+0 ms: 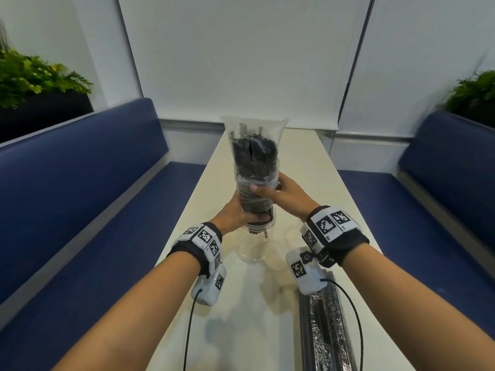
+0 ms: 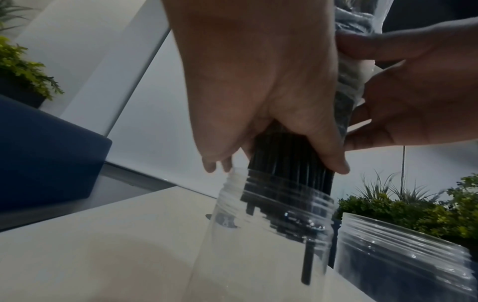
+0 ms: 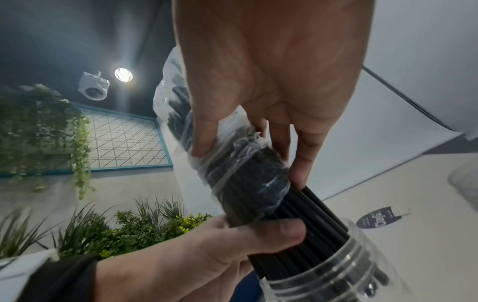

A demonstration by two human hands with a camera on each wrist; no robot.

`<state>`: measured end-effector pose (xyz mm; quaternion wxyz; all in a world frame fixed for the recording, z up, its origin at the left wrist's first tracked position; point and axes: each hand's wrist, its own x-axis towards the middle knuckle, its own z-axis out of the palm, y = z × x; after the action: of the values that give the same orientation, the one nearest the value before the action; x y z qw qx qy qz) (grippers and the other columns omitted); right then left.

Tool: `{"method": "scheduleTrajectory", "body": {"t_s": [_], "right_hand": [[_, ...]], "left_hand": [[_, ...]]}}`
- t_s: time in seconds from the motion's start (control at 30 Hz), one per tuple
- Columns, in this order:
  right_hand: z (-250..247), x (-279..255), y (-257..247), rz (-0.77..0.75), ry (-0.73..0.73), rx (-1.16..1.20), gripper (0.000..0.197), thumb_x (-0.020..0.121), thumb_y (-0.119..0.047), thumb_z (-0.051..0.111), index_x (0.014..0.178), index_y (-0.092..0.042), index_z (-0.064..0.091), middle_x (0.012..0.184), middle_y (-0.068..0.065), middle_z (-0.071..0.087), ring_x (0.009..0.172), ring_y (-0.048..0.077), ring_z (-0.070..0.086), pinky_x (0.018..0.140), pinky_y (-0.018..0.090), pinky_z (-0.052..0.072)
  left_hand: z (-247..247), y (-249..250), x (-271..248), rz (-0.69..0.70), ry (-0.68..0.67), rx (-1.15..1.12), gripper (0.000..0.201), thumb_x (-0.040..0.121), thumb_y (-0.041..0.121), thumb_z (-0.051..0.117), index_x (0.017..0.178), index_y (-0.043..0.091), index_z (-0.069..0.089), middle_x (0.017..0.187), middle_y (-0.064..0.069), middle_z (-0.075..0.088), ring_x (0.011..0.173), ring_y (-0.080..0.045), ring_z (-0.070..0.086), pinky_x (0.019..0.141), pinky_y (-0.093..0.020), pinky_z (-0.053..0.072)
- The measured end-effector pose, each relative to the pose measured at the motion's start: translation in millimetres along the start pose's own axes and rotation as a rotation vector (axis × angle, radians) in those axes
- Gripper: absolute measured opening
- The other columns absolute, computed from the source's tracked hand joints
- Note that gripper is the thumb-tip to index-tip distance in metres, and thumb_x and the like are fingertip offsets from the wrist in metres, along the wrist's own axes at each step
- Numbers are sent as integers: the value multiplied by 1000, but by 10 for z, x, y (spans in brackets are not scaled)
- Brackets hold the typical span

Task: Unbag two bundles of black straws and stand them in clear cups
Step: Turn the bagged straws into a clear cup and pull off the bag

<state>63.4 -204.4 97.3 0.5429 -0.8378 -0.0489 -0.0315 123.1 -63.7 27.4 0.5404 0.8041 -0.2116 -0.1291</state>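
A bundle of black straws (image 1: pixel 254 156) stands upright in a clear plastic bag (image 1: pixel 254 127) above the table. My left hand (image 1: pixel 241 212) grips the bare lower part of the straws (image 2: pixel 284 155). My right hand (image 1: pixel 270 190) pinches the bunched bag (image 3: pixel 232 155) just above it. The straws' lower ends reach into the mouth of a clear cup (image 1: pixel 254 250) (image 2: pixel 271 235) standing on the table. A second clear cup (image 2: pixel 403 261) stands beside it, holding nothing. A second bagged bundle of black straws (image 1: pixel 326 330) lies on the table under my right forearm.
The narrow cream table (image 1: pixel 241 317) runs away from me between two blue benches (image 1: pixel 80 196) (image 1: pixel 442 196). Green plants (image 1: pixel 26 79) (image 1: pixel 474 92) sit behind each bench. A white wall closes the far end. A round dark sticker (image 3: pixel 377 217) lies on the tabletop.
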Motion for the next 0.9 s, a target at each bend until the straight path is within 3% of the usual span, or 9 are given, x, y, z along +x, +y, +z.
{"method": "scheduleTrajectory", "body": {"t_s": [0.1,0.2,0.33,0.4,0.5,0.6,0.67,0.77,0.9], "right_hand": [[17,-15,49,46,-55,16,57,80,-38,64,130,-20,43,124,-2,57,105,15,54,82,23,47],[43,-24,130,77,-70,-31,62,82,-38,61,135,-19,35,125,0,53,103,15,51,65,16,38],[59,20,156,94,-44,-11,58,84,-35,61,133,-17,36,132,9,53,114,24,54,89,36,50],[62,27,121,89,-32,1,53,85,-31,59,132,-17,37,132,11,54,117,28,54,100,45,46],[57,16,89,76,-21,62,56,86,-26,59,134,-16,33,130,7,53,115,23,53,97,38,46],[49,-27,66,19,52,62,67,85,-23,61,138,-19,21,119,-3,47,107,13,47,81,19,45],[34,-17,49,-23,126,11,67,82,-28,64,137,-22,26,123,-2,48,113,15,45,91,24,43],[-16,36,-17,-26,204,-129,55,81,-41,62,131,-28,42,133,9,52,125,31,42,108,48,32],[-82,74,-226,-105,237,-102,52,86,-43,54,132,-21,43,134,10,53,127,31,44,110,50,28]], "left_hand": [[-10,-3,-31,-62,-43,99,91,49,49,84,127,24,45,120,-1,63,110,-19,59,97,-43,49],[-42,97,-113,-102,-81,30,89,65,21,82,135,14,27,129,-7,50,115,-20,51,99,-34,44],[-68,172,-132,-19,-3,-75,89,68,12,80,135,13,22,124,0,47,112,-16,50,87,-21,46],[-80,199,-140,6,13,-85,91,62,20,83,133,17,24,125,-1,49,114,-17,51,90,-25,47],[-112,214,-166,46,52,-79,100,56,29,82,135,21,21,132,-3,46,118,-19,49,97,-34,46],[-132,274,-189,39,32,-64,108,66,13,82,144,17,7,138,2,34,121,-13,39,96,-26,38],[-158,376,-207,47,44,-97,111,70,8,79,146,18,-2,138,6,30,122,-11,36,96,-25,35],[-250,565,-227,97,74,-103,81,80,22,70,145,22,22,141,4,41,125,-11,41,94,-23,35],[-378,814,-254,93,160,19,40,94,35,48,130,18,53,134,-2,54,113,-7,45,92,-22,31]]}}
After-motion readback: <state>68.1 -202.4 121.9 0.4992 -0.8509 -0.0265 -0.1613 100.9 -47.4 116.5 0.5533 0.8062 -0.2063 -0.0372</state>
